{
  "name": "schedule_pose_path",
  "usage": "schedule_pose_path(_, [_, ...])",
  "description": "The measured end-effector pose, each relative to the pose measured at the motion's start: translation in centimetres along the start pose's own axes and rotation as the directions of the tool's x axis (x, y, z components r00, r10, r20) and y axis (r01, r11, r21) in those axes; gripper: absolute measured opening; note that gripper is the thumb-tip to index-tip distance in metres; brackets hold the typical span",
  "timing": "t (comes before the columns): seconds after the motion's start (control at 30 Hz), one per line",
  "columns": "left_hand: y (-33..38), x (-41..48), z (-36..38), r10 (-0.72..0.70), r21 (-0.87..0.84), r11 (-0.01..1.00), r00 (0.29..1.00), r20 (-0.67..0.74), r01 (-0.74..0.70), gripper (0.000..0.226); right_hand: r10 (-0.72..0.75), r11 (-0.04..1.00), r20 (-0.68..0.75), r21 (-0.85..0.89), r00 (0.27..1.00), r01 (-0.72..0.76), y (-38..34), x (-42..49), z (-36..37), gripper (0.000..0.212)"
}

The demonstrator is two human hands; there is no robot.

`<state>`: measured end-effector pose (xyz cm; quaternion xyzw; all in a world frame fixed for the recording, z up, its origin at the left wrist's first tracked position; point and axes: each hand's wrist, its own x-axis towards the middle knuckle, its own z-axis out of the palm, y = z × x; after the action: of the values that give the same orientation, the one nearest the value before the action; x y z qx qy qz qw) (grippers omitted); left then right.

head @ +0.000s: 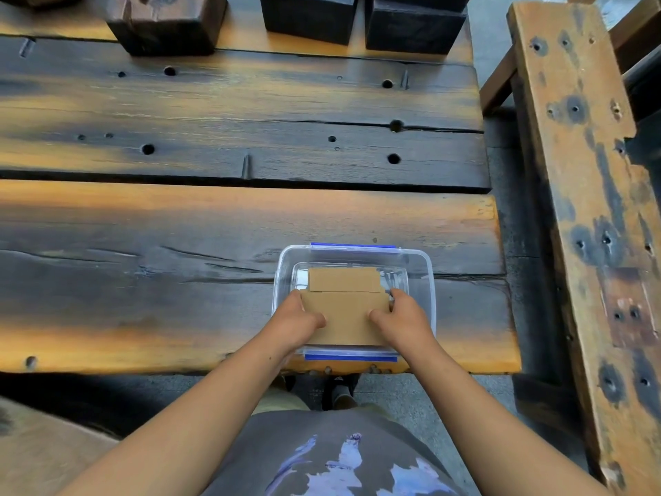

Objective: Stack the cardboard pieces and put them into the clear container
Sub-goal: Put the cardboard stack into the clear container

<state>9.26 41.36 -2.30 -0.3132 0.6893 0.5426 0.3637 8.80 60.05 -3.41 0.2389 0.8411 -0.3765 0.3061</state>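
Note:
A clear plastic container (422, 277) with blue clips on its far and near rims stands at the near edge of the wooden table. A stack of brown cardboard pieces (345, 316) sits over its opening, the near part tilted up, a smaller piece (343, 279) showing deeper inside. My left hand (298, 318) grips the stack's left edge, thumb on top. My right hand (402, 316) grips its right edge the same way. Both hands are inside the container's rim.
The table (179, 227) is dark, scorched planks with holes and cracks. Three dark wooden blocks (168, 23) stand along the far edge. A wooden bench (590, 195) runs along the right side, separated by a gap of grey floor.

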Motion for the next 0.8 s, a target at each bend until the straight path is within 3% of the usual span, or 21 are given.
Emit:
schedule_pose_path(0.33, [0.3,-0.4,-0.1,-0.009,0.034,0.999,1.000,-0.024,0.010,0.037,0.004,0.999,0.060,0.041,0.998,-0.006,0.7,-0.7,-0.8,0.019])
schedule_pose_path(0.57, [1.5,-1.8,-0.9,0.170,0.194,0.969,0.984,-0.062,-0.155,0.017,-0.094,0.993,-0.015,-0.067,0.995,0.093,-1.1,-1.0,-2.8,0.042])
schedule_pose_path(0.63, [2.2,-2.3,-1.1,0.218,0.264,0.945,0.974,-0.065,-0.193,0.024,-0.110,0.991,0.010,-0.081,0.994,0.111,-1.9,-1.1,-3.5,0.050])
schedule_pose_path(0.7, [3.1,-3.1,-1.1,0.277,0.387,0.894,0.958,-0.076,-0.227,0.048,-0.145,0.978,0.031,-0.148,0.989,0.148,-2.9,-1.3,-4.2,0.053])
schedule_pose_path(0.8, [4.2,-4.4,-1.3,0.348,0.513,0.821,0.932,-0.104,-0.250,0.059,-0.233,0.935,0.023,-0.269,0.972,0.230,-4.8,-1.8,-4.9,0.044])
